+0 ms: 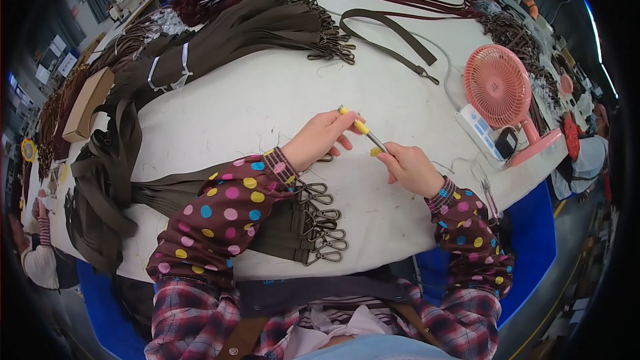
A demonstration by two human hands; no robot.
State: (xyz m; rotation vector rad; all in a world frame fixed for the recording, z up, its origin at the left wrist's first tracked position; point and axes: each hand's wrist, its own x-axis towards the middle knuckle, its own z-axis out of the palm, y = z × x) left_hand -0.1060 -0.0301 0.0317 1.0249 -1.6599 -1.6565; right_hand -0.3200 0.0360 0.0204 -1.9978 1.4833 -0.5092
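Note:
Between my hands, over the white table cover (233, 93), is a slim pen-like tool (363, 128), yellow toward its upper end with a dark grey shaft. My left hand (316, 141) is closed around the yellow part. The shaft's lower end sits in the closed fingers of my right hand (411, 169), where a small yellow bit (375, 151) shows; the tool's exact kind is unclear. Under my left forearm lies a bundle of dark olive straps (270, 239), its metal snap hooks (323, 223) pointing right.
A larger strap bundle (233, 30), tied with white, curves along the far left. One loose strap (393, 27) lies beyond my hands. At right stand a pink fan (498, 87) and a power strip (479, 132), with thread snips (490, 199) nearer me. A blue bin (533, 240) borders the table.

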